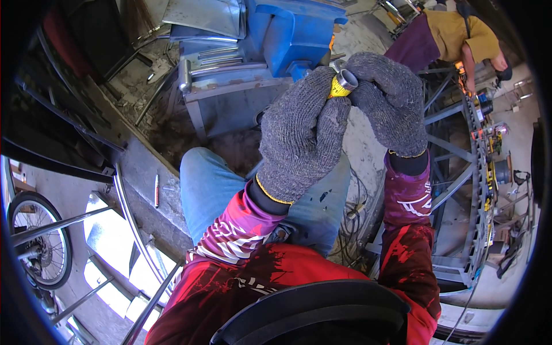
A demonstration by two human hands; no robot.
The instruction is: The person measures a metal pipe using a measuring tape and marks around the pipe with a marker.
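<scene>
Both my hands wear grey knitted gloves and meet in front of me, above my knees. My left hand (305,129) is closed round a short metal tube (348,79), its thumb along the near side. A yellow band (340,88) with dark marks, like a tape measure's blade, lies against the tube below its open rim. Pressed up to the tube from the right is my right hand (391,100), with fingers curled; its fingertips are partly hidden. The rest of the tube is covered by the gloves.
Ahead stands a metal bench (241,103) with loose tubes (221,63) and a blue machine housing (299,37). A steel lattice frame (454,149) runs along the right, with another person (460,37) beyond. A red marker (156,190) lies left; cables (359,210) trail by my right knee.
</scene>
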